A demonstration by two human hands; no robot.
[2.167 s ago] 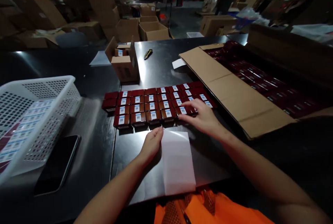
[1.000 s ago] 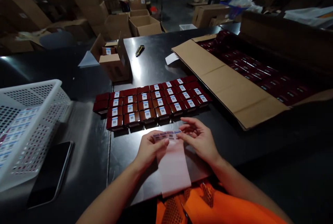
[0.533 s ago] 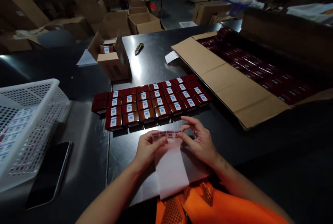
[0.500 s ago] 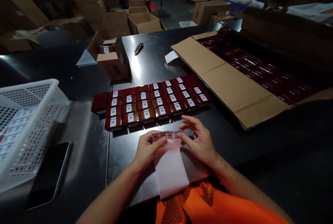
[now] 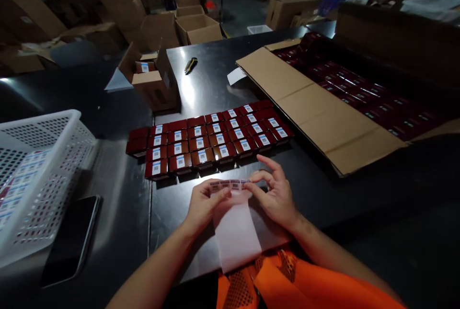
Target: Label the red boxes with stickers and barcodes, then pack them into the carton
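My left hand point(image 5: 207, 203) pinches the left part of a sheet of stickers point(image 5: 237, 234), thumb in front. A row of small printed labels runs along its top edge, and the pale lower part hangs down toward my lap. At the top right corner of the sheet, my right hand point(image 5: 275, 194) has its thumb and index fingertip closed on the end label, with another finger raised. Just beyond my hands stand rows of small dark red boxes point(image 5: 202, 155). Most carry a white and blue sticker with a square code on top; a few at the left and back are bare.
A white perforated basket point(image 5: 77, 129) holding labelled boxes and a phone point(image 5: 70, 242) lie at left. A small open carton point(image 5: 153, 91) and a utility knife point(image 5: 190, 65) are farther back. A large open carton point(image 5: 305, 103) of dark red boxes fills the right.
My right thumb and index finger have come together on the right end of the label row, while another finger has lifted. My left hand has stayed in place.
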